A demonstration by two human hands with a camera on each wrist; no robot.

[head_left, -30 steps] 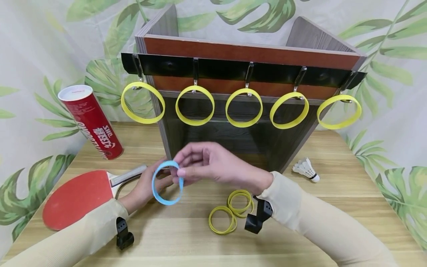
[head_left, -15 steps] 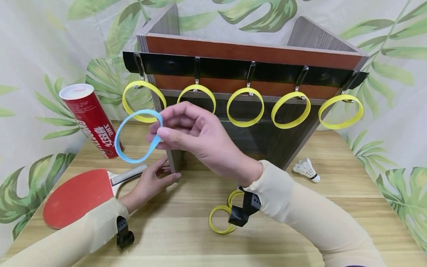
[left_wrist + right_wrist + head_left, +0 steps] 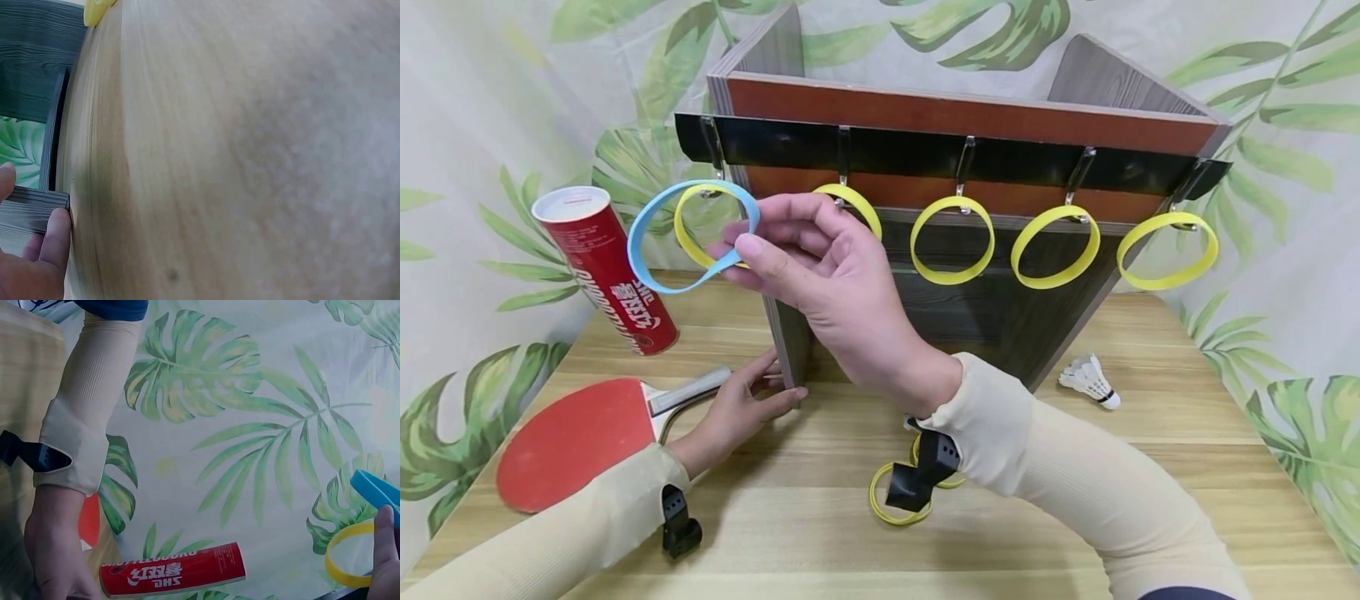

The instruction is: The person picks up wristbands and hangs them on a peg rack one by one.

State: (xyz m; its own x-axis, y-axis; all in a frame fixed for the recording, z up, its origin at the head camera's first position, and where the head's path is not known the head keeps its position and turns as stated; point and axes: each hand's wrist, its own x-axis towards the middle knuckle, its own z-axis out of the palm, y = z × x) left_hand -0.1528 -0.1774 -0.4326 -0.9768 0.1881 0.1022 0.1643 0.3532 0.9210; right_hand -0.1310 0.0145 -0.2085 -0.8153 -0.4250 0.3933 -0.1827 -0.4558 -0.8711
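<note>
In the head view my right hand [image 3: 842, 283] pinches a light blue silicone wristband [image 3: 637, 242] between thumb and fingers. The band overlaps the leftmost yellow wristband [image 3: 681, 221], which hangs from a metal hook [image 3: 713, 142] on a black strip. The right wrist view also catches the blue band at its right edge, close above a yellow one. My left hand [image 3: 741, 417] grips the lower front edge of the wooden stand's left side panel [image 3: 787, 354]. Thumb and fingers lie on either side of that panel [image 3: 37, 206] in the left wrist view.
Several more yellow wristbands [image 3: 951, 279] hang along the black strip [image 3: 902, 152]. Others lie on the table [image 3: 820, 533], partly behind the right wrist camera. A red can [image 3: 617, 283] and a table tennis paddle [image 3: 576, 442] stand and lie left; a shuttlecock [image 3: 1088, 382] lies right.
My right hand has carried the blue wristband up and leftward, from low before the stand to the leftmost hook. The left hand has stayed at the side panel.
</note>
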